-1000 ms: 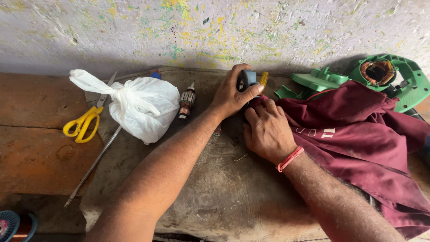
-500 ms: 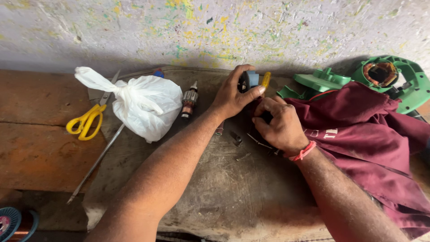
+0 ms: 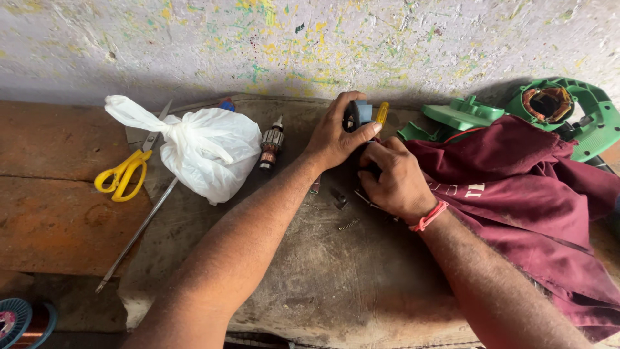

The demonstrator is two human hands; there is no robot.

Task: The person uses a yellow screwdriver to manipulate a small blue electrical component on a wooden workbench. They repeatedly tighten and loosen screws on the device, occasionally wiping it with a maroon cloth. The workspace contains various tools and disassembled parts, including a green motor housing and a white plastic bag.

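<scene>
My left hand (image 3: 339, 132) grips a small dark part with a blue piece (image 3: 359, 114) near the wall, thumb laid across its top. A yellow-handled tool (image 3: 382, 113) pokes up just behind it. My right hand (image 3: 394, 179), with a red band on the wrist, is curled directly below the part and touches its underside; what its fingers pinch is hidden. A small spring (image 3: 348, 224) and dark loose bits (image 3: 338, 197) lie on the worn mat (image 3: 336, 278) beneath both hands.
A motor armature (image 3: 271, 143) lies left of my hands beside a knotted white plastic bag (image 3: 206, 152). Yellow scissors (image 3: 123, 174) and a long metal rod (image 3: 135, 236) lie farther left. A maroon cloth (image 3: 516, 207) and green housing pieces (image 3: 562, 110) sit right.
My right hand has slid left off the maroon cloth and come up under the dark part. My left hand keeps its hold on the part.
</scene>
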